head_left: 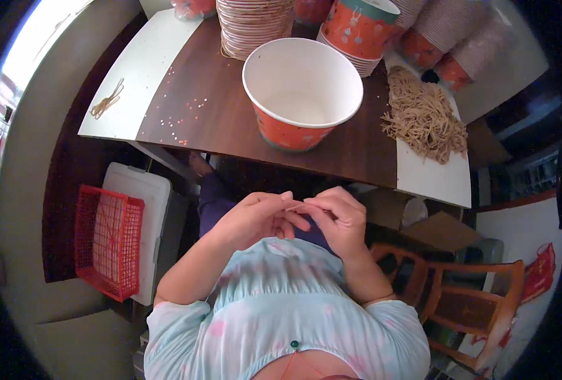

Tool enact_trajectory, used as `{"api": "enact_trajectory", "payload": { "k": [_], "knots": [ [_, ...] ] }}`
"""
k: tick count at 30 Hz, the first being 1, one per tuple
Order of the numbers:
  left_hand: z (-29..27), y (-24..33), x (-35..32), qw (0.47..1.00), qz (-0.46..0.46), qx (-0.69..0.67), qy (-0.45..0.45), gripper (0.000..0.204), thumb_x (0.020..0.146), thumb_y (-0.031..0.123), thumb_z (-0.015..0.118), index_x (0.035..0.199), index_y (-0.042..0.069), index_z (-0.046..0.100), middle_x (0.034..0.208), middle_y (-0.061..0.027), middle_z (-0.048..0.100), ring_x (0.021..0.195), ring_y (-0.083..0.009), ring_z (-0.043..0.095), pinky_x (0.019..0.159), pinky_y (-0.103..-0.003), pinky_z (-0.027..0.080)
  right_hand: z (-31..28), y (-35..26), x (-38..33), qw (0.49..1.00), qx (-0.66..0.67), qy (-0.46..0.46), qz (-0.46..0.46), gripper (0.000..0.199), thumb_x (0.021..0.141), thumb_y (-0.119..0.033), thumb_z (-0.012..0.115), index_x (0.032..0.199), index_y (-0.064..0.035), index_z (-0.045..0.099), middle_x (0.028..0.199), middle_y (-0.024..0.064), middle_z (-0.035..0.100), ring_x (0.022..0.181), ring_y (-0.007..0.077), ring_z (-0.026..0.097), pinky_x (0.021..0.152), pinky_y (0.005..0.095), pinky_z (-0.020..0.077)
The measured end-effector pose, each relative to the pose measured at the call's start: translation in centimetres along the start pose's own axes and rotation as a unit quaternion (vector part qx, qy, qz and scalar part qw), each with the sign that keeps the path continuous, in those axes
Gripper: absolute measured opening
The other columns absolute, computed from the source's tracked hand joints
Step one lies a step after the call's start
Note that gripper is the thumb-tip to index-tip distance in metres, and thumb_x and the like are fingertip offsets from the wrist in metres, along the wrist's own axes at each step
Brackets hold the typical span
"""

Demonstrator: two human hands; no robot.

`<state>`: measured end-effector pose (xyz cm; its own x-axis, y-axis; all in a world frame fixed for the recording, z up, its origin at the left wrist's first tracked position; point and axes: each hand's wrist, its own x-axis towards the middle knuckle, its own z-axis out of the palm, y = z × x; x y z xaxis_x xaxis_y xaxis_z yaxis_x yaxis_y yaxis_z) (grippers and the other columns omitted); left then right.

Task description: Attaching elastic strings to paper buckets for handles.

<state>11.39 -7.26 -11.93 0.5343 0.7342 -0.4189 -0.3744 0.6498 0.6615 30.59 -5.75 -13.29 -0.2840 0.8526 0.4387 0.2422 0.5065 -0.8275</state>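
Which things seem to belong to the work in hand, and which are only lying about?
Probably the work:
left hand and right hand, perhaps holding something thin
open paper bucket
tan cord pile

Probably just lying about:
red basket
wooden chair

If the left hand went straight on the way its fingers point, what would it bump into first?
Probably the right hand, which lies just ahead in that line; whether the two touch is hard to tell.

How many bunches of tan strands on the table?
2: a small looped bundle at the left end of the table, a large tangled heap toward its right end. The paper tubs may hide more.
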Motion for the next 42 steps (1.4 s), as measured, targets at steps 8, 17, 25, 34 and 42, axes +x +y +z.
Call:
{"api": "enact_trajectory", "payload": {
  "k": [8,17,25,34,42],
  "knots": [
    [-1.0,-1.5,-0.2,1.0,0.028,-0.001,0.008,0.034,0.094,0.031,0.052,0.101,-0.001,0.063,0.085,-0.0088,0.067,0.065,-0.0106,0.058,0.06,-0.023,0.046,-0.4,0.4,-0.2,0.998,0.034,0.01,0.043,0.013,0.072,0.005,0.071,0.082,-0.0023,0.068,0.078,0.0046,0.06,0.067,0.0104,0.054,0.056,0.021,0.0409],
    [-0.2,-2.5,0.2,0.982,0.126,0.117,0.08,0.018,0.093,0.018,0.055,0.087,0.002,0.061,0.077,-0.0001,0.062,0.066,-0.0055,0.055,0.06,-0.02,0.044,-0.7,1.4,-0.8,0.992,0.081,-0.065,0.068,0.024,0.075,0.004,0.068,0.098,-0.0015,0.064,0.093,0.0078,0.061,0.079,0.0118,0.058,0.067,0.0226,0.0462],
    [0.6,-2.1,-0.5,0.94,0.199,0.255,0.109,0.015,0.092,0.013,0.056,0.087,-0.001,0.06,0.074,0.0012,0.058,0.068,-0.0025,0.048,0.058,-0.02,0.041,0.5,1.1,-0.9,0.879,0.395,-0.136,0.229,0.034,0.084,0.002,0.06,0.117,0.0012,0.051,0.103,0.0055,0.057,0.094,0.0116,0.058,0.081,0.0249,0.0477],
    [0.5,-2.2,-0.8,0.928,0.208,0.284,0.125,0.012,0.089,0.009,0.058,0.088,-0.002,0.062,0.072,0.0019,0.057,0.064,-0.0022,0.048,0.054,-0.019,0.041,-0.5,-0.8,0.6,0.994,-0.002,-0.103,-0.024,0.014,0.071,0.003,0.07,0.082,-0.0019,0.062,0.078,0.0096,0.06,0.067,0.0199,0.06,0.058,0.0278,0.0483],
    [1.2,-0.9,-1.4,0.93,0.187,0.303,0.088,0.009,0.084,0.006,0.063,0.087,-0.002,0.063,0.076,-0.0007,0.061,0.069,-0.0049,0.054,0.059,-0.021,0.045,-1.8,-1.5,1.2,0.976,-0.078,-0.123,-0.161,0.018,0.067,0.004,0.069,0.081,-0.0017,0.06,0.078,0.0112,0.06,0.07,0.0273,0.061,0.061,0.0345,0.0502]
  ]
}}
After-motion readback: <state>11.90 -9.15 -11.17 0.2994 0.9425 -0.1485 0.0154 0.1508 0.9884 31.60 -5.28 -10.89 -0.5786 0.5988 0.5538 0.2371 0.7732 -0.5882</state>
